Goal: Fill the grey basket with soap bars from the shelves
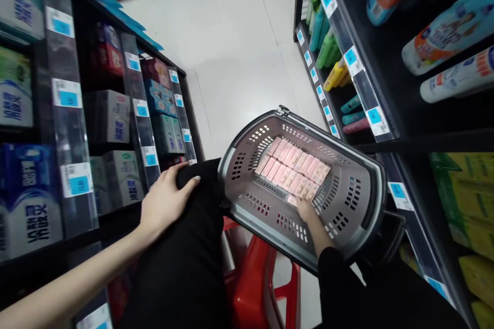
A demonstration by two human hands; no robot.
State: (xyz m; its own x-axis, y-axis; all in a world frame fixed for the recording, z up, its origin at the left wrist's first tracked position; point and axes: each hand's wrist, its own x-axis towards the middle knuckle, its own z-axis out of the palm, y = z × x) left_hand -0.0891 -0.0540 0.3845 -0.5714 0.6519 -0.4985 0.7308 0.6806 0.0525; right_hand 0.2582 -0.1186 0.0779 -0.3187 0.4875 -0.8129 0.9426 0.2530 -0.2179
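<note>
A grey plastic shopping basket (349, 164) with slotted walls stands tilted in front of me. In its bottom lie several small pale-pink boxes (283, 157), packed in neat rows. My right hand (305, 209) reaches down inside, its fingers closed at a box on the near edge of the rows; the fingertips are partly hidden. My left hand (164, 198) rests on my black-trousered knee (196, 205), fingers stretched out and thumb apart, holding nothing.
A red plastic stool (254, 280) is under and beside the basket. Shelves of boxed toothpaste (33, 195) line the left, with price tags (77, 180). At right, shelves carry bottles (447, 36) and yellow-green packs (466, 200). Pale tiled floor (239, 46) runs ahead.
</note>
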